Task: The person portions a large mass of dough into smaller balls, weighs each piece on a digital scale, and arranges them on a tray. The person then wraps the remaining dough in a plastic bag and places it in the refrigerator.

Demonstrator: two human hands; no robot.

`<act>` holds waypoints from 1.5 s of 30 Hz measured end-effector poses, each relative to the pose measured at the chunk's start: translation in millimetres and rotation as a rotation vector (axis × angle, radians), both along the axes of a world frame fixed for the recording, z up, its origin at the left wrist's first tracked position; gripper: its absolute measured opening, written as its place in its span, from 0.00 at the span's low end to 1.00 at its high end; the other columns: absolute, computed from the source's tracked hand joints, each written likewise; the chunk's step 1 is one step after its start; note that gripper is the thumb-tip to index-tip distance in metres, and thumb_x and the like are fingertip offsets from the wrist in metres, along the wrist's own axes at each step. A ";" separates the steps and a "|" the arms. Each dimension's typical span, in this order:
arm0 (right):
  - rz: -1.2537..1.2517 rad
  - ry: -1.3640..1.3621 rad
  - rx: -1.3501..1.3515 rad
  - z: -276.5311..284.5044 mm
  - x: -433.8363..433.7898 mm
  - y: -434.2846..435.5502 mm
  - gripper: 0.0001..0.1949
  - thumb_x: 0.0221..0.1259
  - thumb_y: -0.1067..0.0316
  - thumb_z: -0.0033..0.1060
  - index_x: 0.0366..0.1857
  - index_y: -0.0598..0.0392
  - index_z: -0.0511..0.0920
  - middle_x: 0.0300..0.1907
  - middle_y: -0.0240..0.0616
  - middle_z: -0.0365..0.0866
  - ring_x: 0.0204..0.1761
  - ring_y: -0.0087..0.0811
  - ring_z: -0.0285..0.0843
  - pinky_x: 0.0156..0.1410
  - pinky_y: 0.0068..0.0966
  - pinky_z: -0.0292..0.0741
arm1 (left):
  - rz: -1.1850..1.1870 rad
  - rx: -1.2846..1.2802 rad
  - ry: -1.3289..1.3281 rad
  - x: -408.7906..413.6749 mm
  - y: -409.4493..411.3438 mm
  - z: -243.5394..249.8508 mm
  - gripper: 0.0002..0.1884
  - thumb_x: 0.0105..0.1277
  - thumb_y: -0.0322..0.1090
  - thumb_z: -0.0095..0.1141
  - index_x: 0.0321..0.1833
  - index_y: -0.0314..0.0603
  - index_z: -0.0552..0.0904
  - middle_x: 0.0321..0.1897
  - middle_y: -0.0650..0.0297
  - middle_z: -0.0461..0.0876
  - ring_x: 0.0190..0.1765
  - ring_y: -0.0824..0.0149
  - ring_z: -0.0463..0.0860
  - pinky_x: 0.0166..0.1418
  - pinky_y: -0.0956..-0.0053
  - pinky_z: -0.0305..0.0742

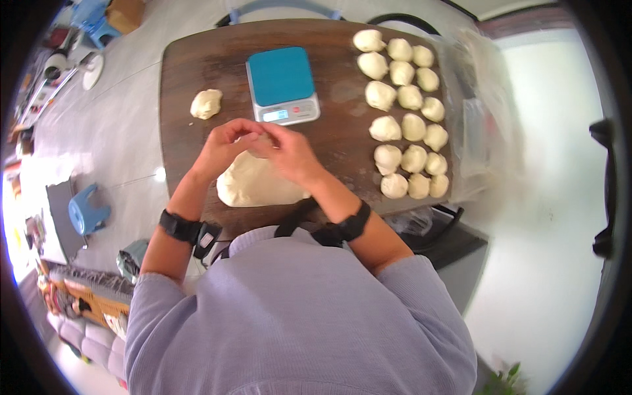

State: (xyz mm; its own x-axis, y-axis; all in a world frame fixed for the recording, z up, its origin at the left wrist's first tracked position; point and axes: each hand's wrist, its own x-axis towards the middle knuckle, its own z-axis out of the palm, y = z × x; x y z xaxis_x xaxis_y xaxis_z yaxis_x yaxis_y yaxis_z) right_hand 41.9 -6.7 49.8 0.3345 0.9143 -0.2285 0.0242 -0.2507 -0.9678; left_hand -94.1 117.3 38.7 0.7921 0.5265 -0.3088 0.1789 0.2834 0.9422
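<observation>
My left hand (228, 145) and my right hand (291, 150) meet just below the digital kitchen scale (282, 78), fingers curled together. Between the fingertips is something small and pale that is partly covered and blurred; I cannot tell for certain what it is. Beneath my hands a large slab of dough (252, 182) lies on the dark wooden table (335, 143). The scale's blue platform holds nothing, and its display is lit. One lump of dough (206, 104) rests to the left of the scale. Rows of several dough balls (382, 95) stand along the right side.
Clear plastic sheeting (466, 123) hangs at the table's right edge. A blue chair (286, 6) stands beyond the far edge. Off to the left are a blue stool (88, 210) and a white round-based stand (94, 71) on the tiled floor.
</observation>
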 end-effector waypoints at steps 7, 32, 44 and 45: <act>-0.255 0.556 -0.217 -20.6 30.2 -52.9 0.17 0.75 0.51 0.51 0.47 0.53 0.80 0.44 0.31 0.83 0.45 0.22 0.80 0.44 0.20 0.77 | 0.631 0.679 0.688 -28.3 86.1 -78.8 0.20 0.61 0.45 0.66 0.49 0.37 0.83 0.53 0.51 0.80 0.59 0.53 0.76 0.60 0.64 0.72; -0.444 -0.033 0.097 2.6 -30.5 -22.0 0.21 0.73 0.51 0.51 0.41 0.66 0.77 0.40 0.50 0.81 0.43 0.42 0.80 0.48 0.35 0.73 | 0.204 -0.234 -0.072 12.8 -90.8 -1.1 0.25 0.82 0.50 0.34 0.69 0.38 0.68 0.66 0.63 0.72 0.70 0.67 0.68 0.75 0.68 0.59; -0.416 -0.097 0.242 7.4 -21.2 -41.4 0.20 0.71 0.52 0.56 0.53 0.59 0.71 0.41 0.51 0.80 0.45 0.48 0.81 0.50 0.35 0.76 | 0.245 -0.693 -0.219 30.6 -92.1 20.1 0.21 0.78 0.45 0.39 0.62 0.38 0.73 0.57 0.60 0.79 0.61 0.63 0.78 0.67 0.66 0.71; -0.425 -0.049 0.227 5.8 -19.2 -43.6 0.22 0.71 0.51 0.56 0.54 0.59 0.70 0.43 0.52 0.79 0.47 0.47 0.80 0.51 0.35 0.76 | 0.223 -0.692 -0.222 32.1 -94.8 27.0 0.20 0.78 0.44 0.40 0.62 0.38 0.73 0.56 0.61 0.79 0.61 0.63 0.78 0.67 0.66 0.71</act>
